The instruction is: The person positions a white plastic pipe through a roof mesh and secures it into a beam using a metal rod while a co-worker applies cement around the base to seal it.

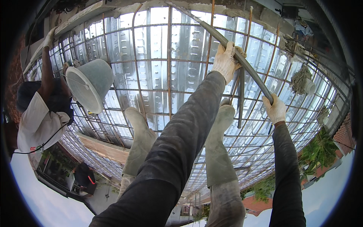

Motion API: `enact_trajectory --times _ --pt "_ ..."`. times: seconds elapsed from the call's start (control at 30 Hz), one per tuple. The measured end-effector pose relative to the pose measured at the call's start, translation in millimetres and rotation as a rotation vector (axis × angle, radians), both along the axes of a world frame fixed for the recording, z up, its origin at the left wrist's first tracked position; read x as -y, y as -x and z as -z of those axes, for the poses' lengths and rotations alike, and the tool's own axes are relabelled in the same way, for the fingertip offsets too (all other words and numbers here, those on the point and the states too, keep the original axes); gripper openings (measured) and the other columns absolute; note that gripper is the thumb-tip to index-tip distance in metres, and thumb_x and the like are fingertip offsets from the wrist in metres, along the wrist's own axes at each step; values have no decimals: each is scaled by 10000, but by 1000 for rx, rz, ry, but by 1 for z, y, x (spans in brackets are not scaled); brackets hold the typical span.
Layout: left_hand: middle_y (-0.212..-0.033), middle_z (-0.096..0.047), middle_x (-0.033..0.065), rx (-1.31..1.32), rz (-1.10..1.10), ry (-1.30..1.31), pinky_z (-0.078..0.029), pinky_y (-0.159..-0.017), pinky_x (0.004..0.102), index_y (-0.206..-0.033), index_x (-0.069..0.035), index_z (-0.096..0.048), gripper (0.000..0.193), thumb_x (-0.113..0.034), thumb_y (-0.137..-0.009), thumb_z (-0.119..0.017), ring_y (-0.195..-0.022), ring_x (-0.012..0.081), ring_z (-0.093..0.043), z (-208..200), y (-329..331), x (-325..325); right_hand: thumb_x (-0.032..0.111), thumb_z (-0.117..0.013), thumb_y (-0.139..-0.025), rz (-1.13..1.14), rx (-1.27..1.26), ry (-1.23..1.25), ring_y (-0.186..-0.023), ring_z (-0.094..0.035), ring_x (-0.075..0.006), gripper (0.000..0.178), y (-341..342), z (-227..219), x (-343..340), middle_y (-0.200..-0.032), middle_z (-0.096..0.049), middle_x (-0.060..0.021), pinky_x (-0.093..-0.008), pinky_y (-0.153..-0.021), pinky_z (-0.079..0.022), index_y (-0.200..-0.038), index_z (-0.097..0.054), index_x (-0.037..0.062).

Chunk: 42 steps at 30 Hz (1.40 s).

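Note:
A long grey pipe (254,72) runs slantwise from the far edge down toward my right side. My left hand (224,63), in a dirty white work glove, is closed round its middle. Lower down, my gloved right hand (275,108) grips the same pipe near its visible near end. A second dark grey length of pipe (241,102) lies between my hands, over the mesh; whether the two are joined is unclear. Under them is a rusty rebar mesh (170,60) above shiny ribbed metal decking (151,41).
My rubber boots (140,126) stand on the mesh. At left, a co-worker (43,117) is beside a grey bucket (99,81). A wooden board (104,148) lies behind. Wet concrete (301,80) sits at right near protruding bars. Another person (84,176) is at lower left.

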<state>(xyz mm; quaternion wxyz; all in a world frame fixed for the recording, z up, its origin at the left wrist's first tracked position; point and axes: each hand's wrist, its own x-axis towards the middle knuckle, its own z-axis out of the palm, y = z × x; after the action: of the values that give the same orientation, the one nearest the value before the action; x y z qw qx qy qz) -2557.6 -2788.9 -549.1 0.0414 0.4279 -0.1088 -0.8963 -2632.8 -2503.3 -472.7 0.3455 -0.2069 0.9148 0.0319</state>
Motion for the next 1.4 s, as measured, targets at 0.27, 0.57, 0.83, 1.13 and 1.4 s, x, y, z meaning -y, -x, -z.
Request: enact_trajectory --times 0.27,0.57,0.83,1.13,1.4 --pt "-1121 -609 119 -32 -17 0 -614 -903 507 -1239 -125 -463 264 -326 -1100 -564 -1027 296 -683 3 6 6 495 -702 -974 -7 -3 -3 -727 -689 -450 435 8 -2 5 -724 -673 -201 -517 -653 -526 -999 -677 61" --pt "-1195 -612 139 -26 -15 -14 -612 -932 509 -1283 -123 -454 306 -334 -1098 -579 -1096 306 -664 2 7 7 500 -728 -953 -23 -98 60 -726 -686 -457 435 7 1 5 -732 -675 -204 -519 -639 -519 -954 -669 69" --pt "-1204 -627 145 -32 26 -18 -603 -950 521 -1333 -119 -446 370 -386 -1104 -561 -1138 318 -668 0 4 1 485 -741 -953 7 -29 38 -713 -692 -445 433 4 4 -2 -718 -667 -201 -515 -638 -522 -941 -659 60" --pt "-1043 -691 102 -187 -19 -418 -564 -994 469 -1047 -90 -662 248 -338 -1058 -672 -1040 277 -694 13 -18 -114 477 -733 -956 29 -19 2 -783 -718 -455 426 -27 12 -3 -784 -707 -221 -537 -682 -553 -1029 -632 70" --pt "-654 -477 15 77 -18 -453 -441 -615 416 -789 -113 -582 280 -245 -1013 -688 -568 195 -477 22 -13 -178 336 -728 -942 98 -60 7 -873 -727 -465 349 -65 32 -2 -894 -742 -243 -542 -747 -574 -1125 -618 61"
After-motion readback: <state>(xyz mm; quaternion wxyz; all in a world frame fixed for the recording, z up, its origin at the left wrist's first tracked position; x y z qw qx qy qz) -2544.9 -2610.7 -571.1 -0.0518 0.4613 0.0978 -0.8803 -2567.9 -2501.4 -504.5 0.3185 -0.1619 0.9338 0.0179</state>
